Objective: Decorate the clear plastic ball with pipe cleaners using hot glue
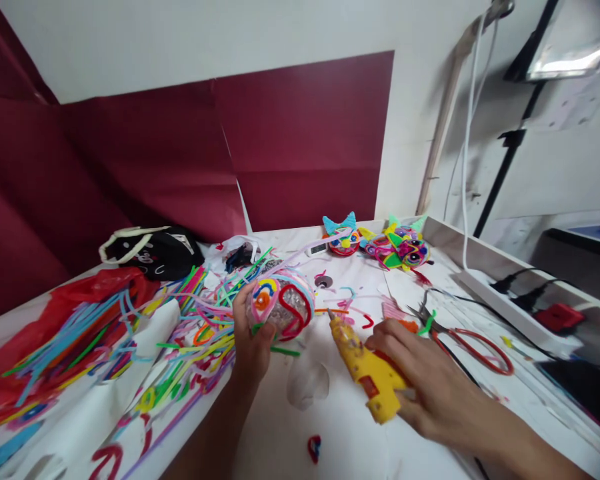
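In the head view, my left hand (253,340) is closed around a round, clear-looking ball (283,307) decorated with pipe cleaners. A pink loop with an orange, blue and yellow eye shape sits on its left side, and a red curl on its front. My right hand (420,373) grips a yellow hot glue gun (363,367), its nozzle pointing up and left, a little right of the ball and apart from it. On the table below lies a small red and blue coiled piece (315,448).
Loose pipe cleaners (200,353) and a red plastic bag (80,320) cover the left. Finished craft figures (344,240) stand at the back. Red-handled scissors (460,340) lie right, beside a white power strip (515,313) with plugs. A black pouch (153,253) sits back left.
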Demonstrator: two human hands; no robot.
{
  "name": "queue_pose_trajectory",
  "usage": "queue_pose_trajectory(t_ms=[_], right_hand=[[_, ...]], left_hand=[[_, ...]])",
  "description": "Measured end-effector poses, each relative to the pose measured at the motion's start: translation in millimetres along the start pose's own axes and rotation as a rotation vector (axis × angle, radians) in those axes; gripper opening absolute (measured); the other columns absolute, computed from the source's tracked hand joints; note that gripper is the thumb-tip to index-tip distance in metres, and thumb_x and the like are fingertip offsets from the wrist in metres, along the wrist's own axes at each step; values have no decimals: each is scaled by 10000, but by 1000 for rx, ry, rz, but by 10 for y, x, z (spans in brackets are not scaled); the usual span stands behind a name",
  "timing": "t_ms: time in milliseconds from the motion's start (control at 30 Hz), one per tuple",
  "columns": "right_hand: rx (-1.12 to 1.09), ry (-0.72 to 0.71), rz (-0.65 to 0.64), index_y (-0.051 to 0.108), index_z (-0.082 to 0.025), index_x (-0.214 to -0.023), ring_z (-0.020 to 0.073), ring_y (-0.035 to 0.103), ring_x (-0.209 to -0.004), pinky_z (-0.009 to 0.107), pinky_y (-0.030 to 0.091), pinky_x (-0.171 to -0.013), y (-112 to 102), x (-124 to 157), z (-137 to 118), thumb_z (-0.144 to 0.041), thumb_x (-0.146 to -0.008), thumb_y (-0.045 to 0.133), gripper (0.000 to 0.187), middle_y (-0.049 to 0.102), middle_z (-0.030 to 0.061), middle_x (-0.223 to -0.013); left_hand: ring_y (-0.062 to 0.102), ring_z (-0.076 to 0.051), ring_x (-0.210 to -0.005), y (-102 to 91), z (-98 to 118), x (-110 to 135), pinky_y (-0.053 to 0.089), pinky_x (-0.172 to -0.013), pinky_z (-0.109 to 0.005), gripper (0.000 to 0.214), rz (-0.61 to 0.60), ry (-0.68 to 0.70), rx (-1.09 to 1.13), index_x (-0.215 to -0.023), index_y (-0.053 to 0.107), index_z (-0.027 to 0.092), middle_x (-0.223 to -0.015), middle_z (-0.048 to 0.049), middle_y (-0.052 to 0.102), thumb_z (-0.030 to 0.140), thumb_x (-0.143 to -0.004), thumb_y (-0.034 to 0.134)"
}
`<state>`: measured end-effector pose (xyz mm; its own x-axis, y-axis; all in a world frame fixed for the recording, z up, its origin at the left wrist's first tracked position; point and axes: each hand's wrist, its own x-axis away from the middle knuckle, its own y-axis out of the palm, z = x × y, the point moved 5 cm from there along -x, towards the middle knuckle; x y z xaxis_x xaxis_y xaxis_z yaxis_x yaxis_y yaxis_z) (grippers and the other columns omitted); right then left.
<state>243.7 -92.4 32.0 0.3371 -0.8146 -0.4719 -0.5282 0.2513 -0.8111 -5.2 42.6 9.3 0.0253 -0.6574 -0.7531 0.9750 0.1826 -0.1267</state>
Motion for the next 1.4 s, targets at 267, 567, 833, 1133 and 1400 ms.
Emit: queue_pose_trajectory(t_ms=[267, 567, 833, 1133, 1400], right_hand=[[73, 106, -429, 616, -205, -1034, 274, 616, -927, 430, 514, -814, 481, -29, 82, -210, -770, 694, 276, 597, 82, -1080], [22, -128, -80, 641, -173, -1025, 239, 623, -900, 397, 515, -810, 106, -53, -15, -226, -899, 680, 143, 644, 90, -988], [278, -172, 517, 572, -125, -1285, 341, 576, -1228, 515, 475, -989, -212, -54, 24, -151, -948, 647, 346, 629, 223, -1310], [157, -286, 482, 635, -91, -1196, 190, 593, -707, 314, 435, -606, -81, -4, 3, -93, -1008, 495, 234, 706, 107, -834], [183, -320, 518, 604, -79, -1259, 168, 525, -610, 303, 371, -550, 3, 17, 5, -64, -997, 473, 293, 640, 42, -695]], left_hand=[[669, -272, -1066, 60, -125, 69, 581, -892, -415, 714, -33, -154, 201, -1381, 492, 261, -1249, -98, 620, 528, -755, 707], [572, -335, -1283, 199, 214, 67, 496, -1044, -500, 631, -228, 215, -11, -1350, 531, 267, -1355, -128, 561, 563, -820, 701], [534, -369, -1308, 412, 441, 218, 480, -1034, -570, 630, -385, 371, -61, -1351, 502, 294, -1369, -140, 509, 530, -808, 716], [535, -374, -1310, 452, 458, 271, 481, -1032, -579, 648, -417, 368, -41, -1361, 506, 310, -1379, -139, 502, 523, -790, 727], [536, -354, -1313, 451, 460, 257, 471, -1053, -570, 623, -390, 334, -31, -1374, 500, 289, -1375, -141, 533, 585, -852, 668]])
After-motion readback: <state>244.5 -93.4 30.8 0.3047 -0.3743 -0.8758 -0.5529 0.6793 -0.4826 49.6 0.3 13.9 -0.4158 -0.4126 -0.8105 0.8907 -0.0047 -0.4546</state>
